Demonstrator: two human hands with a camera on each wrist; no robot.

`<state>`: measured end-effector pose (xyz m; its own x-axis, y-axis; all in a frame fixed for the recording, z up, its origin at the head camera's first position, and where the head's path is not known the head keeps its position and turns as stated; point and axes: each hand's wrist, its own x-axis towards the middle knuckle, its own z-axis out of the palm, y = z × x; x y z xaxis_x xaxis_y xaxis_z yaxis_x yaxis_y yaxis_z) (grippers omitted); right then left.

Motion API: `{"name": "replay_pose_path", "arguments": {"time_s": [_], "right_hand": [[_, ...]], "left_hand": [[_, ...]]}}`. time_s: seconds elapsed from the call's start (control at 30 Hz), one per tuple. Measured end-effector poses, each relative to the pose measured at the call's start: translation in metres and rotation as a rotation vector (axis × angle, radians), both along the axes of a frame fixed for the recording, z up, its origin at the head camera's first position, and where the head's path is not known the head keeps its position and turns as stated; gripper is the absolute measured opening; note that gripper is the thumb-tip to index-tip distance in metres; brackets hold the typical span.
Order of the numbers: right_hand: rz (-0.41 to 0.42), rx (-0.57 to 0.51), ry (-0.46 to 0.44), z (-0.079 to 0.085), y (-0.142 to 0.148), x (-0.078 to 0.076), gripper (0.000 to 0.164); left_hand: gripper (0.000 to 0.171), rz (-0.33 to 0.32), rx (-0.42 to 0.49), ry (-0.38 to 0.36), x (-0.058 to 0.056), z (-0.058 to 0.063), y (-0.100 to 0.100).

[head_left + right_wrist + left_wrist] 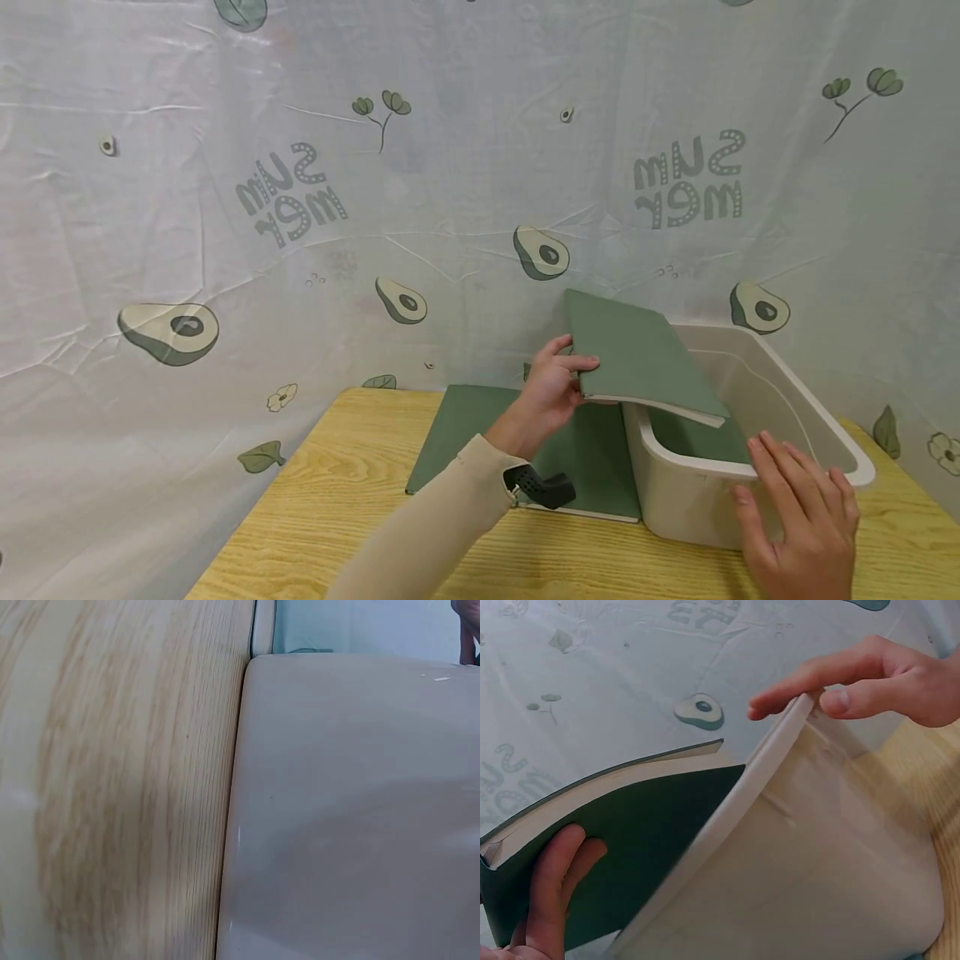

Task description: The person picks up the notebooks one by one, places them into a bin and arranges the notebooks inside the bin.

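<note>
My left hand [551, 387] grips a green hardcover book [637, 354] by its spine side, thumb on the top cover and fingers beneath. In the left wrist view, two fingers [551, 877] lie against the dark green lower cover, and the page edges show. The book slants over the left rim of a pale plastic bin [697, 508]. Inside the bin, more green cover [697, 435] is visible, partly hidden by the held book. At the bin's front right rim, my right hand [806, 525] rests with its fingers extended over the edge, holding nothing.
Green book covers [592, 467] lie flat on the wooden table [375, 450], against the bin's left side and partly behind my left forearm. A pale curtain [450, 192] printed with avocados and leaves hangs right behind the table.
</note>
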<state>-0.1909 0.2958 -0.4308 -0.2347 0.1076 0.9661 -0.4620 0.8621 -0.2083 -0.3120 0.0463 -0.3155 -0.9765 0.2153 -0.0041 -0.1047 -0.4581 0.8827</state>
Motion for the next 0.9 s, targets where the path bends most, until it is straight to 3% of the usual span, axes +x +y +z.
{"name": "replay_pose_path", "arguments": {"time_s": [0.4,0.7,0.9], "right_hand": [[0.029,-0.033,0.075,0.008,-0.009,0.002,0.053],[0.017,-0.025,0.027,0.003,-0.004,0.001,0.055],[0.017,-0.014,0.027,0.001,-0.002,-0.001,0.056]], "left_hand": [[0.073,0.016,-0.008,-0.045,0.006,-0.004,0.038],[0.061,0.063,-0.008,-0.091,0.011,-0.008,0.073],[0.067,0.071,0.006,-0.127,0.014,-0.002,0.088]]}}
